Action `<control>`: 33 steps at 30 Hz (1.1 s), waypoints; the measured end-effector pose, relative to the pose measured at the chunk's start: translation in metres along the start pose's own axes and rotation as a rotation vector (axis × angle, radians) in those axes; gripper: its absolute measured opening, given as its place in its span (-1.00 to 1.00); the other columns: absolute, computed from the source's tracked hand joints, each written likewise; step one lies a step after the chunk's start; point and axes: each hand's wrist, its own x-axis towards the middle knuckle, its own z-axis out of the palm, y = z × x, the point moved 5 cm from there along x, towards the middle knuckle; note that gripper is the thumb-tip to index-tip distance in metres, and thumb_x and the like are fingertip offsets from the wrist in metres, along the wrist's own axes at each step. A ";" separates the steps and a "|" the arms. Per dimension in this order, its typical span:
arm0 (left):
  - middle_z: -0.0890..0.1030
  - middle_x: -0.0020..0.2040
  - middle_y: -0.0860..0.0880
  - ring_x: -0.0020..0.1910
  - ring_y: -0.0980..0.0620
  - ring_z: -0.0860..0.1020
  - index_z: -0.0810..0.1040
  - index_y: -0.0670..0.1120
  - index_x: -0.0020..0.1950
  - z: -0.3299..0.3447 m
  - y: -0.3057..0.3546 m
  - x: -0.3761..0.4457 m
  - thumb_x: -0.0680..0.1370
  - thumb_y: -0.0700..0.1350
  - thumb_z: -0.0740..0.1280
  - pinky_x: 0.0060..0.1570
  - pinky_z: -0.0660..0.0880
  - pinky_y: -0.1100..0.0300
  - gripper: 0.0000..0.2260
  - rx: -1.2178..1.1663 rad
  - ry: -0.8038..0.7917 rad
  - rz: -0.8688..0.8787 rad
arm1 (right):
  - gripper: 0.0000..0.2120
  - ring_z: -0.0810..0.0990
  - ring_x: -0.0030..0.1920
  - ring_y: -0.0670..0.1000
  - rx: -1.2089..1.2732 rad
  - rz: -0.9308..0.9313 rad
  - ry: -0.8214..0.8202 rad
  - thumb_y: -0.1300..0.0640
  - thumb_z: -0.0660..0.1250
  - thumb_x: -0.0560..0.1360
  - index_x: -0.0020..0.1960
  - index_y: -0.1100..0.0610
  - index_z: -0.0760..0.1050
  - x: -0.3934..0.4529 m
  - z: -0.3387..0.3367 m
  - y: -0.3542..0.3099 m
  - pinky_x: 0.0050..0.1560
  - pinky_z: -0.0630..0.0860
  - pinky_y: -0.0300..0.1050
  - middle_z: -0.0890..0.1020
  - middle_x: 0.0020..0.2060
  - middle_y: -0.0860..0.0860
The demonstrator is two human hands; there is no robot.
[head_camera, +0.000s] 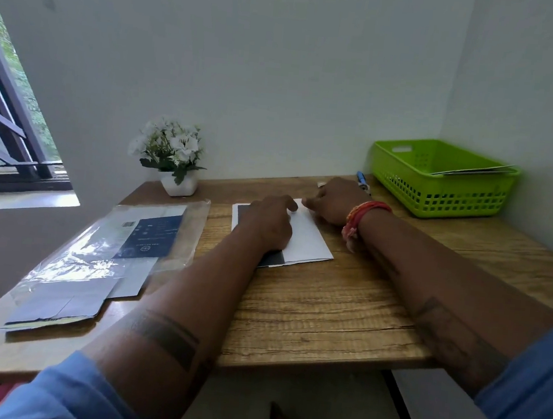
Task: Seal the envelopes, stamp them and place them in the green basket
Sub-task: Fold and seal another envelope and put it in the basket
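Head view: two hands are working on one white envelope (pixel 303 235) lying flat on the wooden counter (pixel 310 306), its long axis running away from the person and angled slightly left. The left hand (pixel 267 222) is pressing down on the envelope's left part, fingers extended over its dark inner panel. The right hand (pixel 334 199), wearing red and orange threads at the wrist, is resting at the far right corner with fingers curled; whether it is pinching the paper cannot be told. One green basket (pixel 445 180) is sitting beyond and to the right of the right hand, holding at least one envelope leaning on its rim. One blue pen (pixel 362 180) is lying just beyond the right hand. Left of the left hand, one clear plastic pack (pixel 114 248) is holding more dark-lined envelopes; its printed label is too small to read. One potted white flower (pixel 172 157) is standing beyond the left hand.
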 end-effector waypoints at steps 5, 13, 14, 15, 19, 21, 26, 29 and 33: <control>0.47 0.43 -0.07 0.38 -0.10 0.44 0.44 0.06 0.42 0.001 0.000 0.001 0.63 -0.14 0.25 0.33 0.38 0.06 -0.65 -0.037 0.005 -0.005 | -0.64 0.45 -0.37 -0.04 0.019 0.053 0.078 -0.11 0.33 0.53 -0.29 0.14 0.47 -0.006 -0.001 -0.019 -0.43 0.25 -0.17 0.50 -0.36 0.01; 0.47 0.43 -0.10 0.37 -0.11 0.46 0.40 -0.03 0.48 -0.001 0.001 -0.001 0.63 -0.13 0.28 0.30 0.40 0.06 -0.60 -0.042 -0.002 -0.029 | -0.80 0.53 -0.21 0.04 0.152 0.140 0.064 0.02 0.37 0.54 -0.14 0.14 0.49 -0.011 0.002 -0.024 -0.39 0.30 -0.18 0.54 -0.23 0.05; 0.46 0.44 -0.09 0.38 -0.10 0.45 0.39 -0.04 0.49 -0.002 0.002 -0.001 0.63 -0.13 0.27 0.30 0.39 0.08 -0.59 -0.033 -0.001 -0.026 | -0.79 0.52 -0.22 0.03 0.162 0.141 0.047 0.02 0.38 0.53 -0.15 0.14 0.49 -0.012 0.000 -0.023 -0.38 0.30 -0.17 0.53 -0.26 0.04; 0.46 0.45 -0.09 0.39 -0.10 0.44 0.38 -0.04 0.50 -0.003 0.002 -0.002 0.63 -0.13 0.26 0.30 0.38 0.10 -0.59 -0.025 0.002 -0.020 | -0.78 0.51 -0.27 0.01 0.162 0.141 0.031 0.02 0.39 0.52 -0.18 0.14 0.49 -0.012 -0.001 -0.024 -0.38 0.30 -0.17 0.52 -0.29 0.03; 0.49 0.41 -0.11 0.36 -0.10 0.47 0.44 -0.09 0.45 -0.005 0.006 -0.003 0.64 -0.13 0.25 0.25 0.39 0.12 -0.64 -0.016 0.005 -0.005 | -0.85 0.46 -0.37 -0.05 0.198 0.123 0.007 0.09 0.39 0.46 -0.20 0.16 0.57 -0.011 0.001 -0.028 -0.42 0.26 -0.20 0.58 -0.27 0.06; 0.53 0.34 -0.13 0.30 -0.11 0.50 0.51 -0.12 0.37 -0.005 0.007 -0.003 0.64 -0.12 0.25 0.19 0.42 0.11 -0.69 0.009 0.011 -0.014 | -0.85 0.46 -0.37 -0.05 0.170 0.134 0.073 0.09 0.36 0.49 -0.21 0.15 0.52 -0.014 -0.001 -0.027 -0.43 0.26 -0.21 0.54 -0.30 0.03; 0.57 0.25 -0.14 0.20 -0.11 0.54 0.57 -0.12 0.27 -0.006 0.007 -0.004 0.62 -0.12 0.24 0.02 0.37 0.15 -0.75 0.029 0.005 -0.021 | -0.81 0.60 -0.15 0.11 0.025 0.120 0.117 0.05 0.33 0.49 -0.23 0.13 0.46 -0.016 0.004 -0.036 -0.17 0.48 -0.13 0.63 -0.17 0.09; 0.57 0.27 -0.14 0.21 -0.12 0.54 0.55 -0.11 0.30 -0.008 0.009 -0.006 0.62 -0.14 0.25 0.07 0.41 0.13 -0.73 0.017 -0.004 -0.025 | -0.85 0.55 -0.17 0.10 0.114 0.117 0.086 0.08 0.36 0.49 -0.17 0.15 0.50 -0.015 0.004 -0.034 -0.25 0.43 -0.16 0.65 -0.08 0.12; 0.55 0.31 -0.15 0.26 -0.13 0.51 0.53 -0.13 0.32 -0.008 0.010 -0.007 0.64 -0.11 0.25 0.17 0.43 0.07 -0.72 0.016 -0.013 -0.024 | -0.67 0.52 -0.08 0.04 0.276 0.118 0.082 0.14 0.36 0.49 0.24 0.14 0.46 -0.014 0.002 -0.027 -0.19 0.39 -0.15 0.60 0.09 0.09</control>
